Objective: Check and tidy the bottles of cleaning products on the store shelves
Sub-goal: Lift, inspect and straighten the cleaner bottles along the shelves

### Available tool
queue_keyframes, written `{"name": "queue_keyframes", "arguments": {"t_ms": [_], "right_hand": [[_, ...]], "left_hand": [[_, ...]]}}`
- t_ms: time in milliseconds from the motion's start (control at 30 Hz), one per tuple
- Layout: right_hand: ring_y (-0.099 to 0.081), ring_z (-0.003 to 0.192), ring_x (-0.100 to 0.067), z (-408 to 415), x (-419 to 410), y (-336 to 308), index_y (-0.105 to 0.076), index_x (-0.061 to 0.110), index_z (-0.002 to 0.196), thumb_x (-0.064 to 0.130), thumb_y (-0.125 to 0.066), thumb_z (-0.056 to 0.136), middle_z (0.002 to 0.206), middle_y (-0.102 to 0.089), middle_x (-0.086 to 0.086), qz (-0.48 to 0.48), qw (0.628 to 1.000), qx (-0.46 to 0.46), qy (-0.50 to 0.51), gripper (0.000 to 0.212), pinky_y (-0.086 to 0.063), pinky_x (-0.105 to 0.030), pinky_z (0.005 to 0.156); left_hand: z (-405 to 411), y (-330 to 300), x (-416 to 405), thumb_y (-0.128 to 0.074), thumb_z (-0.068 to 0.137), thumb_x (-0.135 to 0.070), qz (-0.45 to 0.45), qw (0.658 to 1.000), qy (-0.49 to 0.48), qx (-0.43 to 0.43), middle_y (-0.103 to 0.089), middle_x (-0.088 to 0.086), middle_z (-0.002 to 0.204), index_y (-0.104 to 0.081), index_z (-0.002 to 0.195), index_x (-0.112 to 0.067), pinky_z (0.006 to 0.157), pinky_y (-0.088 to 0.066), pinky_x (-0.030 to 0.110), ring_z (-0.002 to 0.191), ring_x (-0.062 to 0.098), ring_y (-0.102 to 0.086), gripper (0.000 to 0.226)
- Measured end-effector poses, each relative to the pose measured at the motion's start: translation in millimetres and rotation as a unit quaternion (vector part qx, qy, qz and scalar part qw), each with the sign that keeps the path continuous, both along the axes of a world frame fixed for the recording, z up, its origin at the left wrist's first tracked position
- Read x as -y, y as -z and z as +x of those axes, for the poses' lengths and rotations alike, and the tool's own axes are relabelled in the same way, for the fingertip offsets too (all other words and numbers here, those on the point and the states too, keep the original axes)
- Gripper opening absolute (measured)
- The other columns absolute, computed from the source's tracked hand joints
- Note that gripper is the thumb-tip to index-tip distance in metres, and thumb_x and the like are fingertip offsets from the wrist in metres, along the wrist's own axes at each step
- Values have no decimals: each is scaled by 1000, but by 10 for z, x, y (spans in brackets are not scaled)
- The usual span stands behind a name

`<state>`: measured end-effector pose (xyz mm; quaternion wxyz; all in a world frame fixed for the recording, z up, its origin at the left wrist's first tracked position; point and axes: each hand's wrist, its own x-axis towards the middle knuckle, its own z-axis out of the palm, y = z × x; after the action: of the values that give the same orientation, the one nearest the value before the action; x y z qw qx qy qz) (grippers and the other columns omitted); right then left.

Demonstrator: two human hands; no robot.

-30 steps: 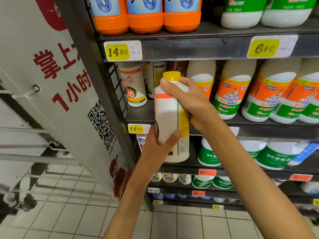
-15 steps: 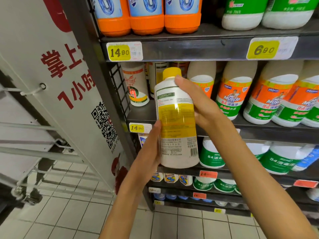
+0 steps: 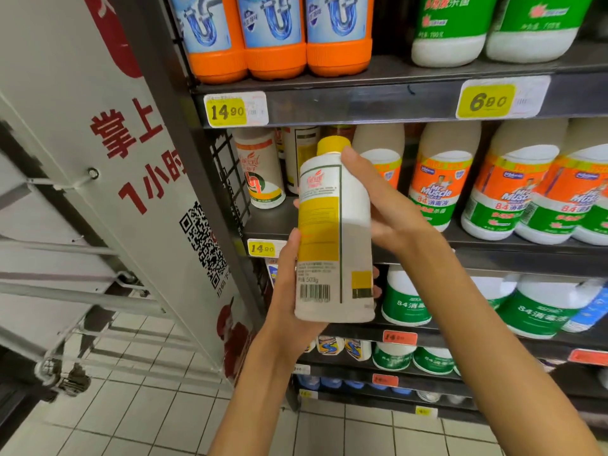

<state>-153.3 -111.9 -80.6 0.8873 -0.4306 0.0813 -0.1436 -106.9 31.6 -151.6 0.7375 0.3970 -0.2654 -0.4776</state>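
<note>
I hold a white bottle [image 3: 339,238] with a yellow cap upright in front of the shelves, its back label and barcode facing me. My left hand [image 3: 289,291] grips its lower left side and base. My right hand [image 3: 385,209] holds its upper right side, fingertips near the cap. A matching white bottle [image 3: 263,169] stands at the left end of the middle shelf [image 3: 273,222], with others behind it. Orange-and-green Mr Muscle bottles [image 3: 441,179] fill that shelf to the right.
Orange-based drain cleaner bottles [image 3: 276,34] and green-labelled bottles [image 3: 450,28] stand on the top shelf. Green 84 disinfectant bottles [image 3: 408,301] sit below. A white sign panel [image 3: 108,153] with a QR code closes the shelf's left end. A metal cart [image 3: 65,291] stands left on tiled floor.
The bottle has been turned in my hands: first its side showed, then the yellow back label, now the label's right edge and barcode. My right hand shifted further round the upper side.
</note>
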Motion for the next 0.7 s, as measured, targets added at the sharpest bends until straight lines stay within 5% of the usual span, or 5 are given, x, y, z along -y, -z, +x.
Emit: {"name": "queue_keyframes", "arguments": {"t_ms": [100,200,367,500,700], "right_hand": [[-72,89,-23,-33,-48,3,-78,23,75,36,-70,67,92,-75,-6,-56,998,26,16,17,-58,-40,78],[-71,89,-14,-41,-60,-60,-65,25,105,45,-73,63,97,-74,0,-189,976,-16,108,47,-59,-33,75],[-67,81,-5,15,-97,-70,-46,31,113,47,-78,68,100,-62,10,-329,917,-76,212,57,-53,-16,60],[-71,89,-13,-34,-18,-120,-52,14,125,42,-67,80,102,-71,-2,-257,955,-74,125,55,-56,-23,69],[-73,83,-21,-16,-48,-6,-62,20,99,38,-67,76,88,-75,-5,-158,986,-47,34,30,-57,-30,62]], "left_hand": [[32,37,5,-19,94,-60,20,999,7,41,-63,12,123,-59,127,-24,97,-48,43,113,27,-61,63],[93,-4,-8,-36,86,-63,75,988,-73,110,-63,7,126,-58,127,-24,107,-38,50,119,22,-58,61],[-15,-63,165,-58,78,-57,122,949,-148,250,-68,-1,109,-55,109,-31,79,-55,24,103,20,-65,40],[29,-43,125,-55,74,-65,106,975,-120,154,-69,4,115,-56,124,-26,95,-49,43,108,21,-65,64],[22,19,28,-48,83,-67,32,999,-19,-12,-61,10,128,-57,129,-26,97,-47,47,117,27,-59,62]]}}
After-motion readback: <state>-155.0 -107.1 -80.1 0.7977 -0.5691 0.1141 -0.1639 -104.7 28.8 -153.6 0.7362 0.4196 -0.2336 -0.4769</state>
